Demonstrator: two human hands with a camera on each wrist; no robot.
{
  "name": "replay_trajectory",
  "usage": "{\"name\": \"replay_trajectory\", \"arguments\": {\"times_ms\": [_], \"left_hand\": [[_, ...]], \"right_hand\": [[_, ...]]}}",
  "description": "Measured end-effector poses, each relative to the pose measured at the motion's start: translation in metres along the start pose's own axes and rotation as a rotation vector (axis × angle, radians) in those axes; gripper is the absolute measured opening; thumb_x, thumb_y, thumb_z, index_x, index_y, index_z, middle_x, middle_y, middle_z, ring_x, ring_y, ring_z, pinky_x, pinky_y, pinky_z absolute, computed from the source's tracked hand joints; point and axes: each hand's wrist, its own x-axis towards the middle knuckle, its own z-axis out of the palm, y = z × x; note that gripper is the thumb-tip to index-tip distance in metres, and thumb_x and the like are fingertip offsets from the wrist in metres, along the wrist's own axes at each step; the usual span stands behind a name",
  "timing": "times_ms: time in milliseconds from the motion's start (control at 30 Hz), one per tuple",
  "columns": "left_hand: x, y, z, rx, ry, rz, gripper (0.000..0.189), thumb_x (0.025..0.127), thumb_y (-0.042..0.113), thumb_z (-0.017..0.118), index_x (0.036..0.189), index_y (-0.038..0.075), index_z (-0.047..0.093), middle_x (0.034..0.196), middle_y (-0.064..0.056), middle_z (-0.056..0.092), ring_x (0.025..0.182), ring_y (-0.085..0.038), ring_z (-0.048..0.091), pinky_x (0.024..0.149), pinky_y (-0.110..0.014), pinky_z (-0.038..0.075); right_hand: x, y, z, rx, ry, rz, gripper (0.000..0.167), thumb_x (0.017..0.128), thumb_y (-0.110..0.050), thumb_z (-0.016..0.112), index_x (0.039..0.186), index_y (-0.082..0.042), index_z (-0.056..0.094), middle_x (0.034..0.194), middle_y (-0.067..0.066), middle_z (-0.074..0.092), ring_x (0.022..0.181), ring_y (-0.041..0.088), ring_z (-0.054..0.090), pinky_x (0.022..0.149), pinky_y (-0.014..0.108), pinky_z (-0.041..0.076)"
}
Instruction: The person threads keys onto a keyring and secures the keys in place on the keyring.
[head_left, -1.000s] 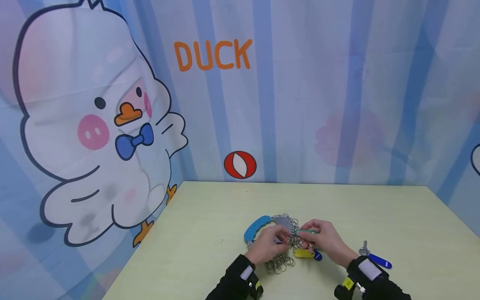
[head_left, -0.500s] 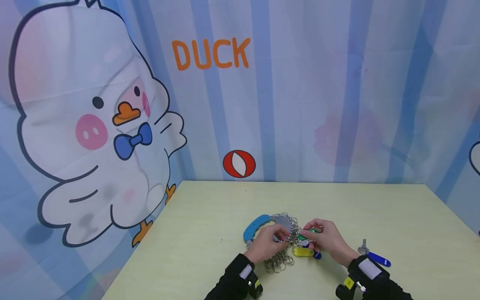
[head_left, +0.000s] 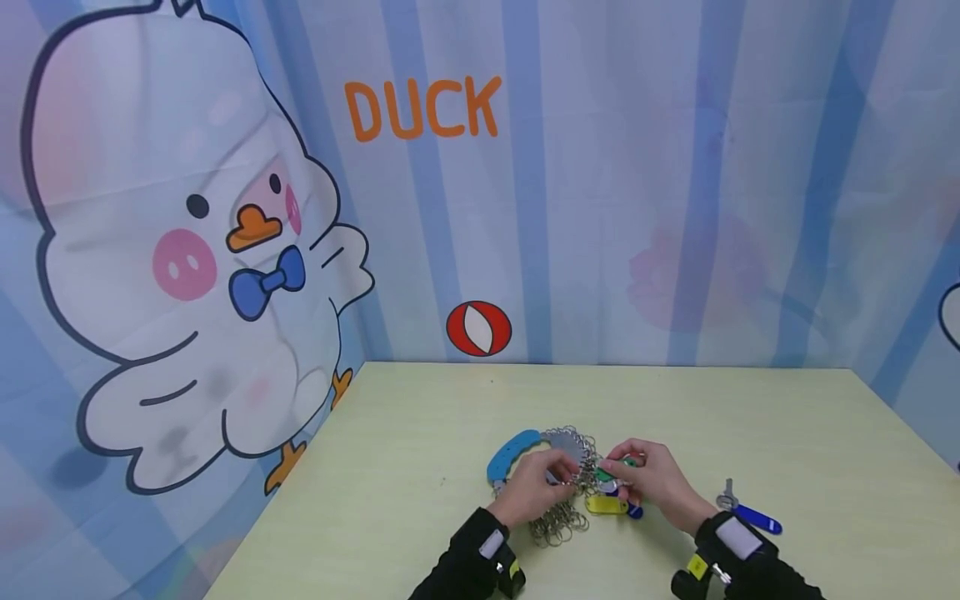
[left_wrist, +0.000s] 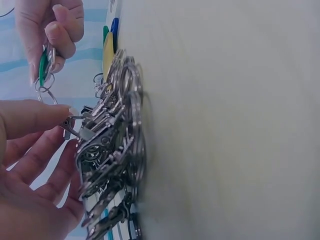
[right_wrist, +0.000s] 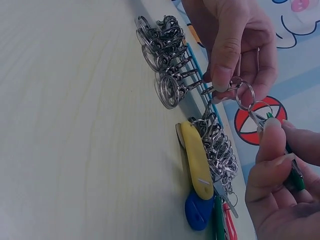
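A large key ring with a blue handle (head_left: 513,454) lies on the table, lined with metal clips and split rings (left_wrist: 112,145). My left hand (head_left: 534,487), over its middle, pinches one small metal clip (left_wrist: 70,125). Split rings (right_wrist: 244,95) run from that clip to my right hand (head_left: 656,479), which holds a key with a green tag (right_wrist: 295,177) between thumb and fingers. The key is mostly covered by those fingers. Below the right hand lie a yellow key tag (right_wrist: 197,160) and a blue key tag (right_wrist: 198,212), beside the clips.
A single key with a blue tag (head_left: 757,518) lies farther right on the pale table (head_left: 420,517). Another green tag (right_wrist: 218,220) and something red (right_wrist: 231,225) show beside the yellow tag in the right wrist view. A printed curtain (head_left: 600,183) stands behind the table.
The green tag has turned in my right hand from edge-on to tilted, so more of it shows now. My left hand has stayed in place on the clip.
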Motion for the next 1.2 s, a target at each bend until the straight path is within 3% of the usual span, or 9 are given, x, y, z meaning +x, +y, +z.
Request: {"name": "replay_trajectory", "arguments": {"times_ms": [1200], "left_hand": [[-0.0005, 0.0, 0.0006, 0.002, 0.0, -0.009, 0.015, 0.087, 0.006, 0.069, 0.101, 0.009, 0.068, 0.091, -0.002, 0.067, 0.079, -0.001, 0.058, 0.069, -0.018, 0.047]], "right_hand": [[-0.0007, -0.0007, -0.0011, -0.012, 0.005, 0.001, 0.022, 0.094, -0.018, 0.062, 0.104, 0.001, 0.059, 0.073, 0.008, 0.066, 0.052, 0.012, 0.056, 0.048, 0.026, 0.045]]}}
